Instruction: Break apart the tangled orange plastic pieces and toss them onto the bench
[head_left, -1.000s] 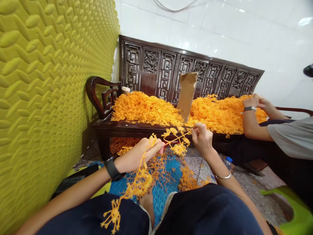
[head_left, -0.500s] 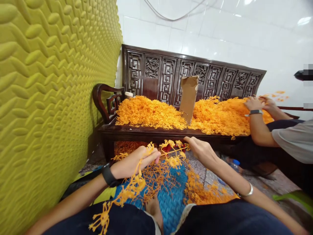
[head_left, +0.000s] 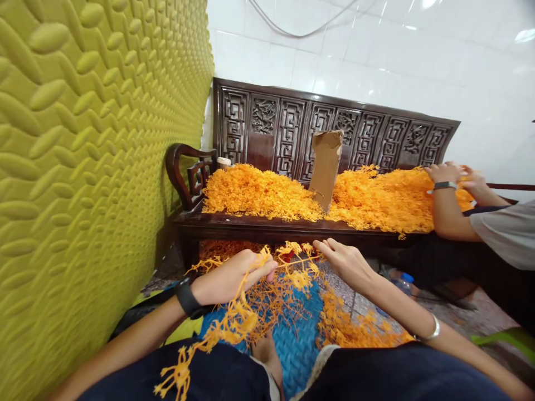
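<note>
My left hand [head_left: 234, 278], with a black watch on the wrist, is closed round a tangle of orange plastic sprigs [head_left: 246, 312] that hangs down over my dark-trousered lap. My right hand [head_left: 345, 262], a silver bangle on its wrist, pinches the far end of one thin orange sprig [head_left: 298, 262] stretched between both hands. More orange sprigs lie on the blue woven mat [head_left: 292, 340] under my bare foot.
A dark carved wooden bench [head_left: 292, 225] carries a large heap of orange sprigs [head_left: 259, 192] and an upright cardboard piece [head_left: 326, 164]. A yellow textured wall [head_left: 83, 167] stands at the left. At the right another person's hands [head_left: 449, 172] work in the heap.
My right hand went from a fist to a finger pinch and dropped lower. The view tilted slightly; the other person's hands shifted on the heap.
</note>
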`<state>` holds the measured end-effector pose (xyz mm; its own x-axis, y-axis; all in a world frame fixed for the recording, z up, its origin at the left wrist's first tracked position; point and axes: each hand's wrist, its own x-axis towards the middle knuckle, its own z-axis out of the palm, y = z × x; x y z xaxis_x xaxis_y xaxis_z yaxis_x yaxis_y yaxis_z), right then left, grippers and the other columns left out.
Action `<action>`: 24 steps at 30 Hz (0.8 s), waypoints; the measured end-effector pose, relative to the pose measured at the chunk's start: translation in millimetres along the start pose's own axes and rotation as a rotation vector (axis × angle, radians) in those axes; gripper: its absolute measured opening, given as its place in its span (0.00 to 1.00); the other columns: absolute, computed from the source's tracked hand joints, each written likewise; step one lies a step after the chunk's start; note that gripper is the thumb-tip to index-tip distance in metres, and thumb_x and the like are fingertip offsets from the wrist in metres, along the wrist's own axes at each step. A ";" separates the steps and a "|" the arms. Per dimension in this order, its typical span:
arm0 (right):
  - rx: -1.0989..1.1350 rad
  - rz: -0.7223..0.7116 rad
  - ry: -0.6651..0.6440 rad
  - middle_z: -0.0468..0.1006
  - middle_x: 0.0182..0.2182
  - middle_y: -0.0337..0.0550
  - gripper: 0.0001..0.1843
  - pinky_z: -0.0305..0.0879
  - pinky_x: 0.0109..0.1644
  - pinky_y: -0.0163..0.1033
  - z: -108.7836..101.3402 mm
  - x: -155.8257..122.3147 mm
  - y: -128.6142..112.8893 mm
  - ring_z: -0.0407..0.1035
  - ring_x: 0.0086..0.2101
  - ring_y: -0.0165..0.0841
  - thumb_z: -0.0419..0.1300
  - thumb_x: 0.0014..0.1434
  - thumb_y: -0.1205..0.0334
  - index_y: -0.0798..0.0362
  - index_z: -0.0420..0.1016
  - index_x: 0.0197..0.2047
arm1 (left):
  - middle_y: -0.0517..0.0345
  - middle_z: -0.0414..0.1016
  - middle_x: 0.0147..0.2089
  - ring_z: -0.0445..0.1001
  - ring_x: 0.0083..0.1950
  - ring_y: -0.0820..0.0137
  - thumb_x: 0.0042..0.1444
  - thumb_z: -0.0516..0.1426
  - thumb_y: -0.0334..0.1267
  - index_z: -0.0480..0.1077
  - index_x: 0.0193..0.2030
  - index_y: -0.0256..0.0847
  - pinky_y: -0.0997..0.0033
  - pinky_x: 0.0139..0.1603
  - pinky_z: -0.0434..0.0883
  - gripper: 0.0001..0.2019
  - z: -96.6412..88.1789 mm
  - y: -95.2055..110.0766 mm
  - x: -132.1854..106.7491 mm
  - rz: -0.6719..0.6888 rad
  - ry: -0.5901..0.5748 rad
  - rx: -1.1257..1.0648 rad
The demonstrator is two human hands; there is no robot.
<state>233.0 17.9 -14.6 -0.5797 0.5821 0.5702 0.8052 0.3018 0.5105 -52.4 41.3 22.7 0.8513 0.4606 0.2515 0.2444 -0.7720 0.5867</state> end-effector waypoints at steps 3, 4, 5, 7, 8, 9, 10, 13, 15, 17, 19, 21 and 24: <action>-0.005 0.002 0.003 0.65 0.23 0.39 0.18 0.43 0.22 0.30 2.7 1.7 -2.1 0.56 0.20 0.25 0.41 0.59 0.77 0.57 0.66 0.45 | 0.64 0.60 0.25 0.60 0.28 0.75 0.65 0.41 0.39 0.63 0.29 0.37 0.75 0.34 0.59 0.17 -2.6 0.4 -2.7 -0.014 0.001 0.032; -0.002 -0.002 0.008 0.65 0.23 0.38 0.17 0.43 0.21 0.30 3.7 2.3 -2.9 0.56 0.19 0.25 0.41 0.59 0.77 0.57 0.66 0.44 | 0.64 0.60 0.26 0.61 0.28 0.75 0.65 0.41 0.39 0.63 0.30 0.38 0.75 0.34 0.59 0.17 -3.7 0.0 -3.7 -0.020 0.000 0.043; 0.003 -0.004 0.015 0.65 0.22 0.38 0.17 0.43 0.21 0.30 4.6 2.8 -3.6 0.55 0.19 0.25 0.41 0.59 0.76 0.57 0.67 0.44 | 0.64 0.60 0.26 0.61 0.28 0.75 0.65 0.41 0.39 0.63 0.30 0.38 0.75 0.34 0.59 0.17 -4.7 -0.6 -4.7 -0.022 -0.003 0.049; 0.031 -0.009 0.032 0.64 0.22 0.38 0.16 0.45 0.20 0.31 5.9 3.2 -4.1 0.56 0.18 0.25 0.40 0.60 0.75 0.57 0.67 0.43 | 0.64 0.59 0.26 0.60 0.28 0.75 0.66 0.40 0.40 0.63 0.30 0.38 0.74 0.34 0.59 0.17 -6.5 -2.4 -6.4 -0.021 -0.010 0.049; 0.059 -0.009 0.048 0.64 0.22 0.39 0.16 0.47 0.20 0.31 6.4 3.1 -3.7 0.56 0.18 0.25 0.40 0.61 0.75 0.57 0.66 0.43 | 0.64 0.59 0.26 0.60 0.28 0.75 0.66 0.40 0.41 0.63 0.30 0.38 0.74 0.34 0.59 0.17 -7.3 -3.3 -6.8 -0.022 -0.011 0.045; 0.102 -0.006 0.069 0.65 0.22 0.39 0.15 0.49 0.20 0.30 7.0 3.0 -3.1 0.57 0.19 0.26 0.41 0.62 0.74 0.57 0.66 0.43 | 0.64 0.59 0.26 0.60 0.28 0.75 0.66 0.40 0.41 0.63 0.30 0.38 0.74 0.33 0.59 0.18 -8.1 -4.1 -7.0 -0.026 -0.010 0.038; 0.160 0.001 0.101 0.66 0.23 0.39 0.14 0.52 0.21 0.30 7.7 2.8 -2.3 0.59 0.20 0.26 0.41 0.62 0.73 0.57 0.66 0.43 | 0.64 0.59 0.26 0.60 0.28 0.75 0.66 0.40 0.42 0.63 0.30 0.38 0.74 0.33 0.59 0.18 -8.9 -4.5 -6.9 -0.034 -0.008 0.029; 0.378 0.046 0.225 0.71 0.28 0.43 0.12 0.61 0.28 0.31 12.2 4.2 -1.9 0.66 0.25 0.28 0.43 0.64 0.71 0.55 0.64 0.47 | 0.64 0.58 0.26 0.59 0.28 0.75 0.65 0.40 0.43 0.63 0.29 0.38 0.75 0.33 0.59 0.18 -11.3 -3.9 -5.4 -0.059 0.011 -0.006; 0.502 0.103 0.269 0.73 0.30 0.43 0.13 0.63 0.29 0.31 16.9 7.6 -5.2 0.67 0.25 0.28 0.44 0.64 0.70 0.54 0.62 0.50 | 0.65 0.57 0.26 0.57 0.27 0.75 0.65 0.41 0.43 0.63 0.28 0.38 0.75 0.31 0.58 0.18 -12.8 -2.7 -4.2 -0.083 0.028 -0.035; 0.593 0.170 0.289 0.72 0.27 0.39 0.13 0.62 0.26 0.31 21.4 13.7 -10.9 0.64 0.21 0.26 0.46 0.64 0.68 0.53 0.61 0.52 | 0.66 0.55 0.25 0.56 0.26 0.76 0.65 0.42 0.44 0.62 0.28 0.38 0.75 0.29 0.57 0.18 -14.2 -2.0 -3.6 -0.117 0.043 -0.068; 0.645 0.192 0.314 0.71 0.25 0.37 0.14 0.61 0.24 0.31 24.5 22.2 -17.0 0.61 0.19 0.26 0.48 0.64 0.66 0.52 0.60 0.53 | 0.66 0.55 0.24 0.55 0.25 0.76 0.64 0.43 0.45 0.62 0.28 0.38 0.75 0.27 0.56 0.18 -15.3 -2.7 -3.7 -0.148 0.054 -0.100; 0.660 0.145 0.336 0.72 0.28 0.40 0.13 0.63 0.28 0.32 26.6 31.8 -21.9 0.64 0.23 0.27 0.49 0.64 0.65 0.52 0.61 0.52 | 0.66 0.54 0.24 0.54 0.25 0.76 0.64 0.43 0.45 0.62 0.27 0.38 0.75 0.27 0.55 0.18 -16.1 -5.0 -3.9 -0.170 0.081 -0.127; 0.713 0.082 0.312 0.73 0.34 0.45 0.10 0.65 0.36 0.34 31.0 44.5 -26.6 0.68 0.32 0.30 0.48 0.64 0.66 0.53 0.64 0.49 | 0.67 0.51 0.22 0.52 0.24 0.77 0.63 0.44 0.46 0.62 0.27 0.39 0.75 0.26 0.53 0.18 -17.3 -9.8 -3.1 -0.190 0.157 -0.165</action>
<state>189.6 59.2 -22.8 -0.4386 0.4161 0.7966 0.6713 0.7410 -0.0174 -65.5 55.0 29.5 0.7118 0.6623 0.2340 0.3030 -0.5900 0.7484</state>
